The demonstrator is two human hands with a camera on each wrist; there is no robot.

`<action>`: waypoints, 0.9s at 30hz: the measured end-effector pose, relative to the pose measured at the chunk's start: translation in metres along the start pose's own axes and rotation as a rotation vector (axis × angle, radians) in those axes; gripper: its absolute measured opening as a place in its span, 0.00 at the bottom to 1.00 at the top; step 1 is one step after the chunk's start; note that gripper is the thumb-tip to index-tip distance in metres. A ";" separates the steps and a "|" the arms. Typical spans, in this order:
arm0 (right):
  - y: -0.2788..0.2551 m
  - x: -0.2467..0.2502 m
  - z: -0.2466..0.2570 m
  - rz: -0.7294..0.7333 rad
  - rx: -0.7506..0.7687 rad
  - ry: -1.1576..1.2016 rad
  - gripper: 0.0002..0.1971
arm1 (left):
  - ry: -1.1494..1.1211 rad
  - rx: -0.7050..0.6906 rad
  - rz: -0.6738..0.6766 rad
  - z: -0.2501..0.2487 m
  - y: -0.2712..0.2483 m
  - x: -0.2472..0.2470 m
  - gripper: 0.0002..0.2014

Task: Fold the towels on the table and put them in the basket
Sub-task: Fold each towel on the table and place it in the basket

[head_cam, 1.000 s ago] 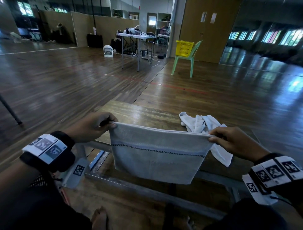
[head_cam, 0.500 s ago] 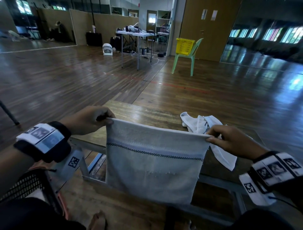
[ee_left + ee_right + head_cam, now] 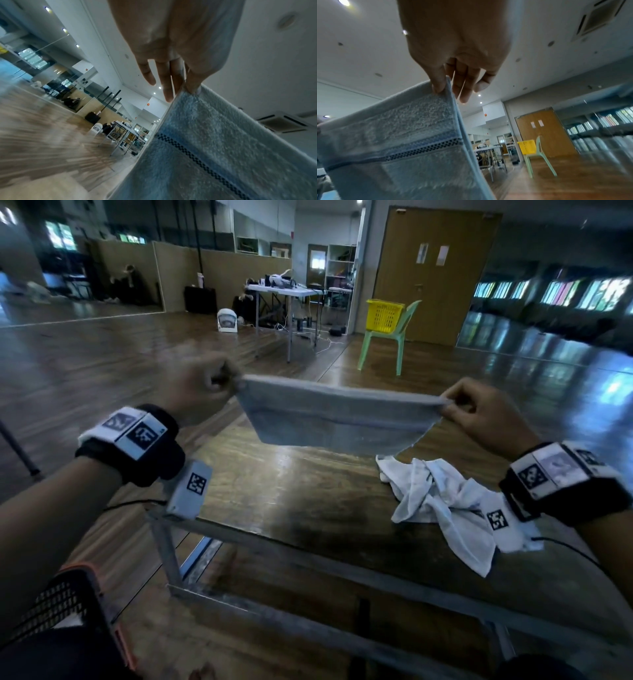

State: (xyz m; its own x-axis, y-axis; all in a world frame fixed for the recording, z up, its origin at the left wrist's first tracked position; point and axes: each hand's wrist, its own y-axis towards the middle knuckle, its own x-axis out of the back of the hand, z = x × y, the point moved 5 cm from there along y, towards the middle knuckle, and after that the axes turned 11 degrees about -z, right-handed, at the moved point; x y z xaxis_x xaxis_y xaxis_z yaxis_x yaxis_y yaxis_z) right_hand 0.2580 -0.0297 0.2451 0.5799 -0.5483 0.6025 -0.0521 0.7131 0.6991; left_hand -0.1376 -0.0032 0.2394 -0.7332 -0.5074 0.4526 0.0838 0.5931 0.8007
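The table [image 3: 308, 508] fills the middle of the head view, a dark wooden top on a metal frame, and the work happens above it. On its right part lies a crumpled white towel [image 3: 442, 501], not yet folded, with one end drooping over the near edge.

Above the table hangs the grey towel [image 3: 335, 422], held clear of the wood and touching nothing but the hands. It already looks doubled, since the right wrist view shows 2 layers at its side edge, so the step in hand seems to be the folding of this towel, partway through. Its long axis runs left to right between the hands, roughly level, the top edge stretched taut and the free edge falling down and toward the person. A dark checked stripe runs parallel to that top edge.

The left hand [image 3: 202, 385] pinches the towel's left top corner between thumb and curled fingers [image 3: 171, 81]; the head view blurs it, but the wrist view shows the pinch fairly well. The right hand [image 3: 486, 412] pinches the right top corner likewise, thumb against fingers [image 3: 465, 83].

The next move probably calls for bringing the 2 corners together, or lowering the towel flat on the bare wood left of the white one, keeping the edges matched. A dark mesh basket [image 3: 65, 601] sits low at the left, beside the table's near corner; a yellow one stands far off on a chair, and which is meant I cannot tell.
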 end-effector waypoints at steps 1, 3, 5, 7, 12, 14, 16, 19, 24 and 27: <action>-0.013 -0.009 -0.007 0.071 -0.018 0.006 0.01 | -0.061 0.038 0.124 0.007 -0.014 -0.009 0.11; -0.043 -0.029 -0.023 0.265 -0.069 0.022 0.05 | -0.093 0.142 0.385 0.019 -0.049 -0.027 0.11; -0.077 -0.052 -0.038 0.502 -0.155 0.041 0.10 | -0.046 0.213 0.575 0.034 -0.088 -0.045 0.06; -0.110 -0.074 -0.049 0.697 -0.262 0.072 0.09 | -0.018 0.267 0.694 0.051 -0.125 -0.063 0.04; -0.155 -0.120 -0.081 0.812 -0.402 0.056 0.07 | 0.027 0.289 0.748 0.074 -0.177 -0.102 0.05; -0.158 -0.133 -0.092 0.790 -0.424 0.030 0.07 | 0.064 0.303 0.726 0.085 -0.182 -0.114 0.02; -0.157 -0.144 -0.102 0.759 -0.446 -0.001 0.07 | 0.092 0.309 0.711 0.094 -0.181 -0.126 0.04; -0.149 -0.159 -0.115 0.701 -0.419 -0.031 0.05 | 0.063 0.290 0.678 0.104 -0.173 -0.140 0.04; -0.147 -0.183 -0.124 0.800 -0.374 -0.114 0.08 | 0.216 0.286 0.844 0.117 -0.179 -0.159 0.05; -0.153 -0.188 -0.127 0.928 -0.332 -0.214 0.03 | 0.319 0.248 0.982 0.114 -0.186 -0.167 0.04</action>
State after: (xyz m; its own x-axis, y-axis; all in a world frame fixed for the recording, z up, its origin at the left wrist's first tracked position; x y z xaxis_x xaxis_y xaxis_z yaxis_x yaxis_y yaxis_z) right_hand 0.2598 0.0199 -0.0236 0.2651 0.2418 0.9334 -0.1608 0.9656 -0.2044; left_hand -0.1075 0.0423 -0.0296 -0.2047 0.1444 0.9681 0.3764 0.9246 -0.0583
